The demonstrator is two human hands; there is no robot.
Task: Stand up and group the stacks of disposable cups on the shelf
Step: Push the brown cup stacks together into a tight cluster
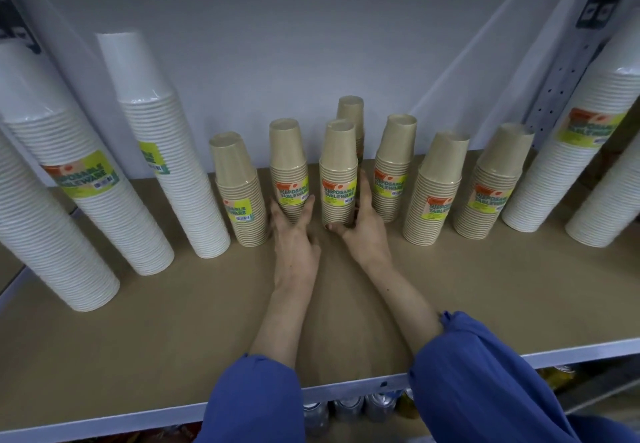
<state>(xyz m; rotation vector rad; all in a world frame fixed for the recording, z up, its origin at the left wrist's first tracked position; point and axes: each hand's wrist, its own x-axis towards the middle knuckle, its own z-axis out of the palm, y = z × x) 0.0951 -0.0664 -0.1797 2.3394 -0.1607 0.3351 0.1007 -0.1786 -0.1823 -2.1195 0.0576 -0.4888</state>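
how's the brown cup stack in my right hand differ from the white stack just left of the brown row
The brown cup stack is short; the white cup stack is much taller. The right grip holds the brown one; the white one stands untouched. Both carry yellow-green labels.

bare shelf (pixel 485 304) front, kraft cup stacks (pixel 434 189) crowding rear, narrow gaps

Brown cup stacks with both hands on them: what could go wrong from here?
1. The left hand grips the second brown stack and the right hand the centre brown stack, both low down; sliding them could tip the tops.
2. The right hand's fingers sit in the gap to the neighbouring stack, which could get knocked.
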